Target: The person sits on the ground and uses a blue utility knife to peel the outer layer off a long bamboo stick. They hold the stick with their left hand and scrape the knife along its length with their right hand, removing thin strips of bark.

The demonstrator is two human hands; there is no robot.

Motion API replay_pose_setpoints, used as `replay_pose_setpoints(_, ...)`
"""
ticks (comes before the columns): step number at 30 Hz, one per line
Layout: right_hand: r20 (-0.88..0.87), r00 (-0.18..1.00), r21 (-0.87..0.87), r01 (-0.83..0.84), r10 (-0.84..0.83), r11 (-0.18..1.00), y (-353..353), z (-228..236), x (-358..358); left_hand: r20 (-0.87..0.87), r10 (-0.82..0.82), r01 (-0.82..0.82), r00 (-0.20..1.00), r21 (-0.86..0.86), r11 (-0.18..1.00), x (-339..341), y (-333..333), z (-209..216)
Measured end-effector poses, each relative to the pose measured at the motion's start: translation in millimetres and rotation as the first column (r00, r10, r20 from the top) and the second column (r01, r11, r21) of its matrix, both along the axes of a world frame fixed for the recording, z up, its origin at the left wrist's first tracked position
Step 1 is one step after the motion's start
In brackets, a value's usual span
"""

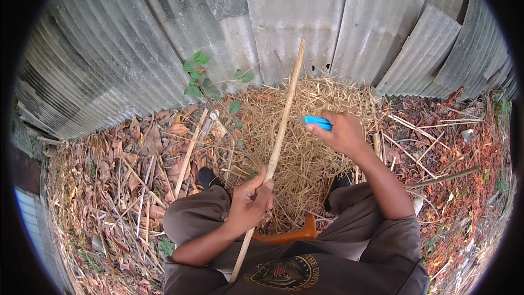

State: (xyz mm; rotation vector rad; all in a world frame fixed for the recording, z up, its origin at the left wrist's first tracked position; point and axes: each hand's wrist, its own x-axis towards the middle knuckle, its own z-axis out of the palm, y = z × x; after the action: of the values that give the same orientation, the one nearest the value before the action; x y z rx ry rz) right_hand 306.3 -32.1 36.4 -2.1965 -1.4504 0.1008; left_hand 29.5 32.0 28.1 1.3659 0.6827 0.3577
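Note:
A long pale strip of wood or bamboo (285, 114) slants up from my lap toward the fence, its far end tapering. My left hand (250, 202) is closed around its lower part. In my right hand (345, 134) is a blue utility knife (318, 123), gripped with its short blade pointing left at the strip. A small gap seems to lie between the blade and the strip. Beneath both hands spreads a heap of straw-coloured shavings (311, 169).
A corrugated metal fence (295, 11) stands just ahead. Dry leaves (158, 136) and loose sticks (190, 155) litter the ground on the left, with more sticks (417, 125) on the right. A green-leaved plant (195, 79) grows by the fence. An orange-brown curved object (289, 236) lies between my legs.

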Motion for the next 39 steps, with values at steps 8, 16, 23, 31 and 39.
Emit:
replay_pose_setpoints(8, 0.159, 0.945, 0.158, -0.310, 0.286, 0.937, 6, -17, -49, 0.111, 0.023, -0.042, 0.994, 0.173, 0.984, 12, 2, 6)
replay_pose_setpoints(16, 0.151, 0.981, 0.065, -0.135, 0.125, 0.989, 16, -13, -25, 0.061, -0.036, 0.027, 0.997, 0.151, 0.988, 6, 3, 14)
replay_pose_setpoints(23, 0.222, 0.974, 0.055, 0.036, -0.047, 0.998, 33, -24, 0, 0.069, -0.039, 0.019, 0.997, 0.277, 0.961, -4, -4, 0)
replay_pose_setpoints(31, 0.212, 0.945, 0.029, -0.262, 0.250, 0.965, 21, -16, -37, 0.087, -0.025, 0.013, 0.996, 0.132, 0.991, -9, 4, 8)
replay_pose_setpoints(39, 0.299, 0.926, 0.161, -0.288, 0.231, 0.944, 39, -29, -24, 0.034, 0.019, -0.028, 0.999, 0.313, 0.949, 2, 8, 8)
